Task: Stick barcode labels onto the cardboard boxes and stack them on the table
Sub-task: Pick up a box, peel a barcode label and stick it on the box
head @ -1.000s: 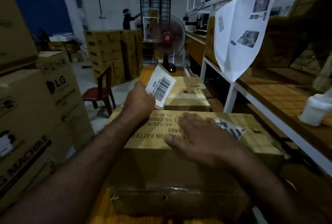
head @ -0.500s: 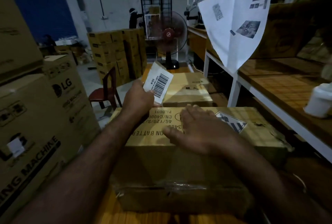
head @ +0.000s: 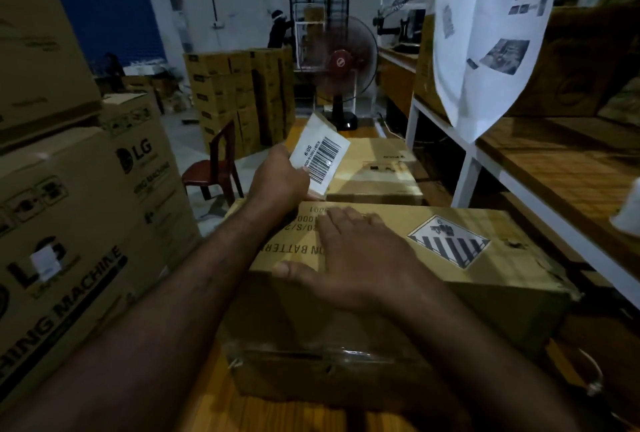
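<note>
One barcode label point(head: 320, 154) pinched in left hand point(head: 280, 179), centre frame | right hand point(head: 360, 258), fingers straight, on battery carton point(head: 519, 269) | risk: one-handed placement creases label.

Looks like a warehouse or packing depot, dimly lit. Holds tall stacks of LG washing-machine cartons point(head: 86, 224) at left, a block of smaller brown boxes point(head: 239, 99) on the floor point(head: 180, 141) farther back, and a battery carton point(head: 512, 234) with a hazard diamond point(head: 448, 245) up close. Also has white metal racking point(head: 465, 172) with wooden shelves point(head: 554, 161) at right, printed sheets point(head: 485, 44) hung from it, and a pedestal fan point(head: 341, 64).
</note>
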Demonstrator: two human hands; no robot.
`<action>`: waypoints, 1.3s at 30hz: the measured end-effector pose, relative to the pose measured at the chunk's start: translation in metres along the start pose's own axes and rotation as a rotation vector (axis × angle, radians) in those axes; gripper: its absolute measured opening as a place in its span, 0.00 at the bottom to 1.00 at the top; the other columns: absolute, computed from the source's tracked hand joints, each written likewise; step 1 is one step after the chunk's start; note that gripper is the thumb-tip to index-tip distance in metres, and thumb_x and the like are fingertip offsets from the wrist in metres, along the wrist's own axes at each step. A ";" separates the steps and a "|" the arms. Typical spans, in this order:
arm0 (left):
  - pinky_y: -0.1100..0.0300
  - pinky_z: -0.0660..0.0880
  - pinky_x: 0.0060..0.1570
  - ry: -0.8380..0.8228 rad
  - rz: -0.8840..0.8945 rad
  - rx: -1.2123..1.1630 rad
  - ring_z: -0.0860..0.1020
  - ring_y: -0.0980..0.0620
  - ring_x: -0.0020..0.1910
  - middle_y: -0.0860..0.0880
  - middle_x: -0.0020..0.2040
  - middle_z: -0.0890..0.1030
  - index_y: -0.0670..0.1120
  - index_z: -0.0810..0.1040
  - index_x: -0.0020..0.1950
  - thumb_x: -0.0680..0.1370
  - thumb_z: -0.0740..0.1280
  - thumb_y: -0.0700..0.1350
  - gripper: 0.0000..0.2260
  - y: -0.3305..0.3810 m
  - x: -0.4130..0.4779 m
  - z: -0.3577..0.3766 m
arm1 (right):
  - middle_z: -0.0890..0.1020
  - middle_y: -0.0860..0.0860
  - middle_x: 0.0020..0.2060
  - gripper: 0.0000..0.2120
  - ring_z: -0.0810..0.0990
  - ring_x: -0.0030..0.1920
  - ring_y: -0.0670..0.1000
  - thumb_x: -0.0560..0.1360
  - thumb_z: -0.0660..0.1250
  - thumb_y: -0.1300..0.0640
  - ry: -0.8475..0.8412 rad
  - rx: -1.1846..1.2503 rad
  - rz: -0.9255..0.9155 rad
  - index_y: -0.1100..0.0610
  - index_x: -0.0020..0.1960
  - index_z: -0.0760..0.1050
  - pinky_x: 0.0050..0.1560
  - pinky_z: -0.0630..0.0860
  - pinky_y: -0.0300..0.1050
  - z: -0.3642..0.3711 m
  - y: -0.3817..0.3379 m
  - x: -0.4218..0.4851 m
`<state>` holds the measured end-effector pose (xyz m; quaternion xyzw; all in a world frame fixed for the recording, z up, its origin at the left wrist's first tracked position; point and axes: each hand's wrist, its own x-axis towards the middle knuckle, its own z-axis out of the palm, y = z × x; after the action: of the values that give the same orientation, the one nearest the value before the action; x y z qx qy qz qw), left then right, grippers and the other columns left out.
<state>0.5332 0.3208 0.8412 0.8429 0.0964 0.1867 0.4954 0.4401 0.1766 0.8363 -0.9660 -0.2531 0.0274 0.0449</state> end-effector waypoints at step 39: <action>0.51 0.82 0.44 -0.010 0.052 0.173 0.82 0.48 0.46 0.48 0.54 0.80 0.48 0.70 0.63 0.80 0.65 0.46 0.13 -0.005 0.009 0.001 | 0.81 0.51 0.53 0.10 0.78 0.56 0.52 0.78 0.63 0.59 0.044 0.079 -0.016 0.52 0.54 0.82 0.58 0.76 0.47 -0.012 0.020 0.013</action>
<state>0.5424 0.3255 0.8380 0.8857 0.0879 0.1861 0.4161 0.4620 0.1642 0.8458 -0.9619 -0.2584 0.0156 0.0886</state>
